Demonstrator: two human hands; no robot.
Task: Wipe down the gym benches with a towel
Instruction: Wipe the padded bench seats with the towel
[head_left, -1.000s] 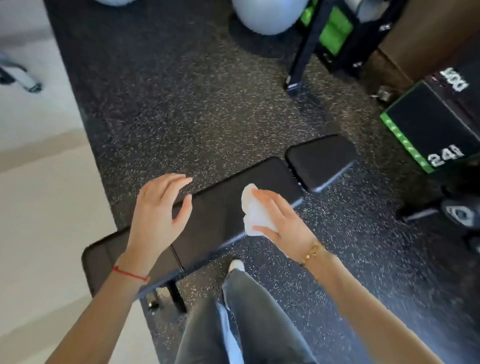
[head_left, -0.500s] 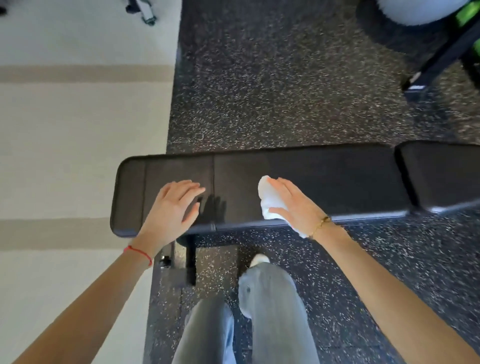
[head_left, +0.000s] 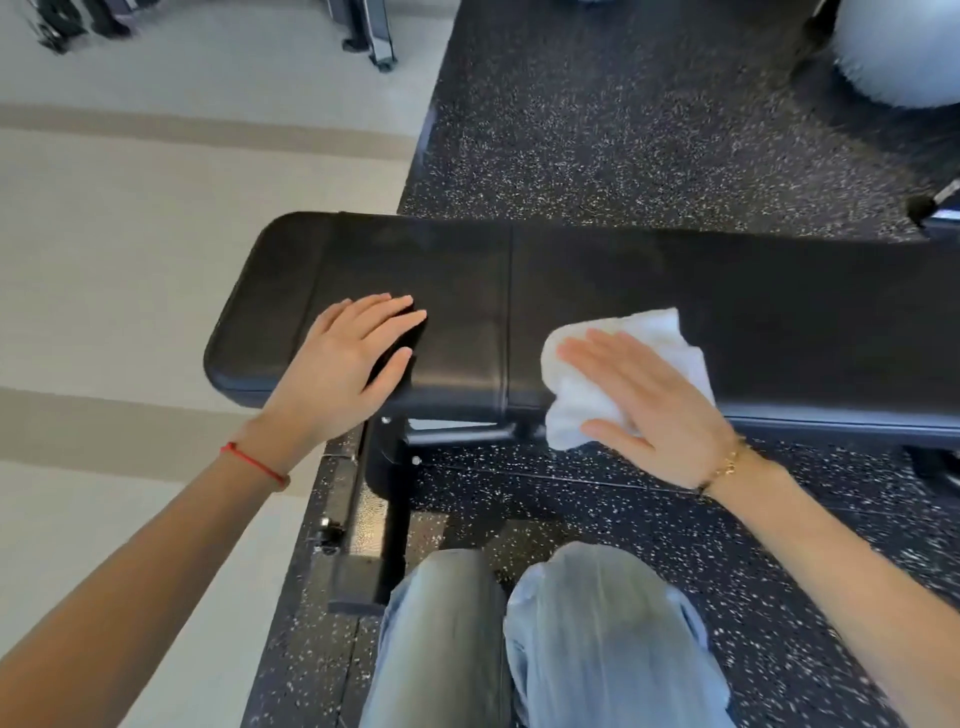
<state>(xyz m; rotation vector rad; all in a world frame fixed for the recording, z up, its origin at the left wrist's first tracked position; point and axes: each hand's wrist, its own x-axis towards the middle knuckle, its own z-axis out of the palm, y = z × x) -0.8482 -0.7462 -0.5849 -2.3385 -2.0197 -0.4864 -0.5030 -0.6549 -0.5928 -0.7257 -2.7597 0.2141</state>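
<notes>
A black padded gym bench (head_left: 597, 291) runs across the middle of the view, its left end rounded and its right end cut off by the frame. My left hand (head_left: 348, 364) lies flat on the pad near the left end, fingers spread, holding nothing. A crumpled white towel (head_left: 649, 332) rests on the pad's near edge, partly hanging over it. My right hand (head_left: 649, 405) presses flat on top of the towel, fingers extended to the left.
The bench's black metal leg and foot (head_left: 374, 530) stand just in front of my knees (head_left: 519, 639). Speckled black rubber flooring (head_left: 623, 130) meets pale striped flooring (head_left: 130, 260) on the left. A pale exercise ball (head_left: 898, 52) sits far right; machine feet (head_left: 369, 36) stand at the far left.
The view has closed in on the bench. My left hand has settled flat on the pad. My right hand has laid the towel down and flattened on it.
</notes>
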